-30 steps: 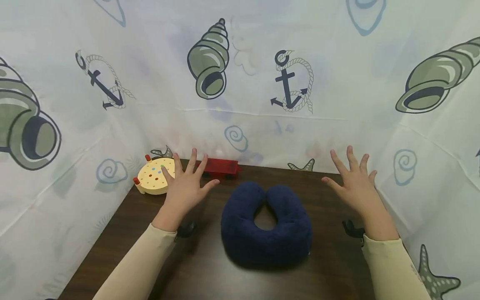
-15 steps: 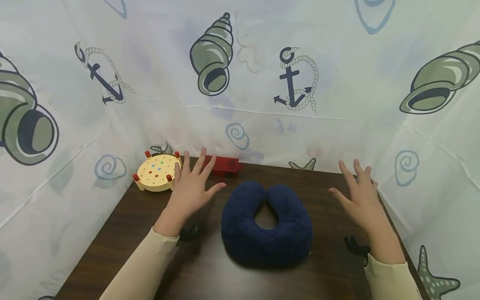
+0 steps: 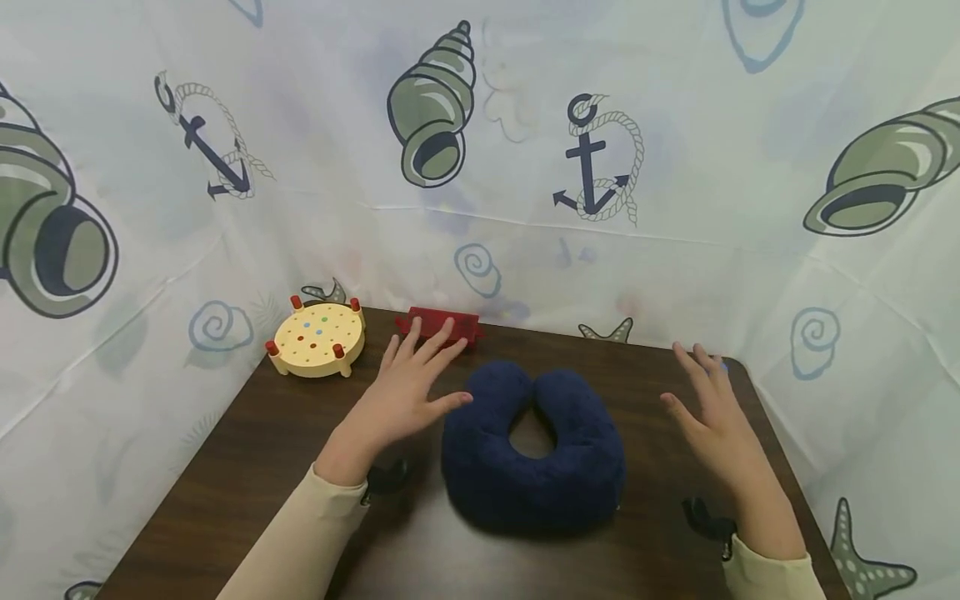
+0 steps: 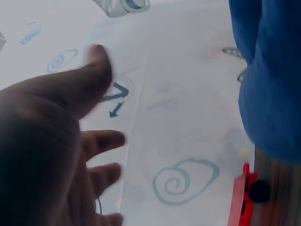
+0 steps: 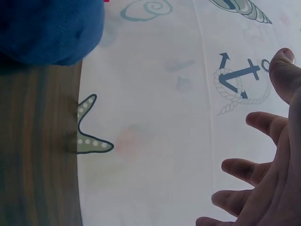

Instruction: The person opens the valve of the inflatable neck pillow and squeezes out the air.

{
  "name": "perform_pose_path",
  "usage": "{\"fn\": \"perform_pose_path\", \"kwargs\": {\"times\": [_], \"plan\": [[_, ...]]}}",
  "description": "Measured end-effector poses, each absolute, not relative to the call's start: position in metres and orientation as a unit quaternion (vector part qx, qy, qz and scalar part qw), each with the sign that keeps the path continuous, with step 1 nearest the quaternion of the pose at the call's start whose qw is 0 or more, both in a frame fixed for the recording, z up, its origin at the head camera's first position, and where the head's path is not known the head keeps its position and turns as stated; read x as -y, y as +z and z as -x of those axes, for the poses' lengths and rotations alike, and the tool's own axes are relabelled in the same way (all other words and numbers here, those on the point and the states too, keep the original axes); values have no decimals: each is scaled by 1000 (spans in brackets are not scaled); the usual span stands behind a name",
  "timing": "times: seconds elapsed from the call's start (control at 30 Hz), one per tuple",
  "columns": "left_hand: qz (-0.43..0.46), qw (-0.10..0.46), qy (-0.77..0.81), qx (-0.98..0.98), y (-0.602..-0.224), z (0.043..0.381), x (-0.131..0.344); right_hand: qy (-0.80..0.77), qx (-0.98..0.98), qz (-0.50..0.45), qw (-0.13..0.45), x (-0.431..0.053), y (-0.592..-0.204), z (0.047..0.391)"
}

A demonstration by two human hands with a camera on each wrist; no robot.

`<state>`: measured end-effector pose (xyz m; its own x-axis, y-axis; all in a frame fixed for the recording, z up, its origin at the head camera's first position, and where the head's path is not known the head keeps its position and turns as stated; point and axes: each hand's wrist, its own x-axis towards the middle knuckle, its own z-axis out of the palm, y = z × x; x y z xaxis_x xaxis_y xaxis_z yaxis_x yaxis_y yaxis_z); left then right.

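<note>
A navy U-shaped neck pillow (image 3: 532, 492) lies on the dark wooden table (image 3: 637, 558), its gap facing the back. My left hand (image 3: 397, 396) hovers at the pillow's left with fingers spread, holding nothing; the thumb tip reaches near the pillow's left arm. Off to the pillow's right, my right hand (image 3: 716, 429) hangs above the table, fingers spread and nothing in them. Both wrist views show the pillow's blue fabric (image 4: 277, 94) apart from the hand.
A cream round pegged toy (image 3: 318, 337) with red-tipped legs stands at the back left. Beside it is a red box-like object (image 3: 442, 325), partly behind the left fingers. A small blue thing (image 3: 720, 367) shows behind the right hand. A sea-patterned curtain (image 3: 510, 183) surrounds the table.
My left hand has moved right, closer to the pillow, uncovering the cream toy. The right hand has lowered and its fingers have turned inward. The pillow has stayed in place.
</note>
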<state>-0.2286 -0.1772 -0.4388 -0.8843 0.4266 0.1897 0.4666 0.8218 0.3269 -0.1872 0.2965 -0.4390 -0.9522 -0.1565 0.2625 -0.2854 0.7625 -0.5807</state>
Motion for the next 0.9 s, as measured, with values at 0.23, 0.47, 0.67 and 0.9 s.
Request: {"fn": "perform_pose_path", "kwargs": {"times": [0.23,0.47,0.67,0.9], "plan": [[291,-92,-209,929,-442,211,166,361,917,-136,104,-292,-456,187],[354,-171,-213,895,-474,204,144,386,911,-127,70,-287,-494,177],[359,-206,-194,889,-498,211,121,508,857,-92,7,-292,-528,170],[355,-155,-219,896,-519,235,100,689,703,-131,-122,-307,-570,169]]}}
